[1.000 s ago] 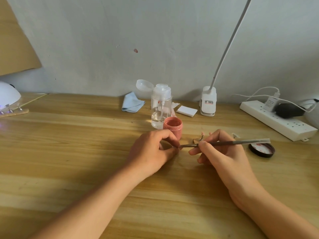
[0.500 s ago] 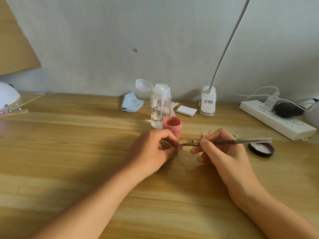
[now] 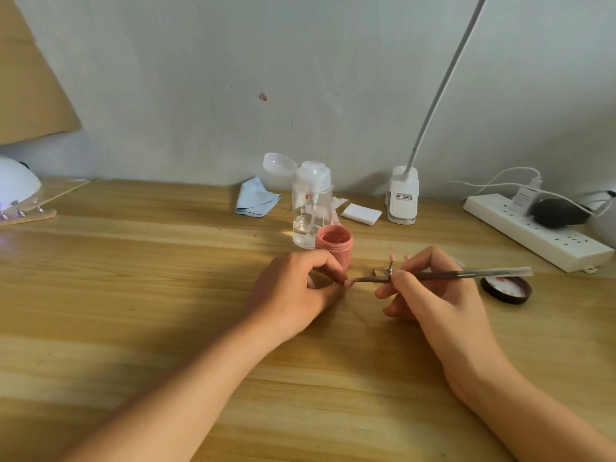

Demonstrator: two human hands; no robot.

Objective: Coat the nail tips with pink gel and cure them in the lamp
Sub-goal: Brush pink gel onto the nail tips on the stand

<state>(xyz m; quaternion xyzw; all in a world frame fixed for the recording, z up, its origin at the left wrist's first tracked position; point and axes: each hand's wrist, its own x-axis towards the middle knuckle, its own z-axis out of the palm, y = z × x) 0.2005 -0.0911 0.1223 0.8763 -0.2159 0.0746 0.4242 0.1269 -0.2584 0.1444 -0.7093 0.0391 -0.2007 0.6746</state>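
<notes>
Brush (image 3: 443, 275) lying near level, long axis running left-right, bristle end pointing left at the nail tip (image 3: 348, 283), clear cap end out to the right over the lid (image 3: 506, 290). Right hand (image 3: 433, 295) gripping the brush pencil-style near the metal ferrule. Left hand (image 3: 296, 291) pinched around the nail tip between thumb and forefinger, resting on the table (image 3: 133, 295), pale wood with long grain. Open jar (image 3: 334, 245) just behind the left hand, round pink plastic, pink gel inside. Black round lid flat on the table to the right, pink smears on its inside. Clear pump bottle (image 3: 311, 208) behind the jar, flip cap open, a little liquid at the bottom. Lamp (image 3: 16, 183) far left, white dome, purple glow beneath. White clip light (image 3: 401, 198) with a label, too small to read. Power strip (image 3: 536, 231) far right.
</notes>
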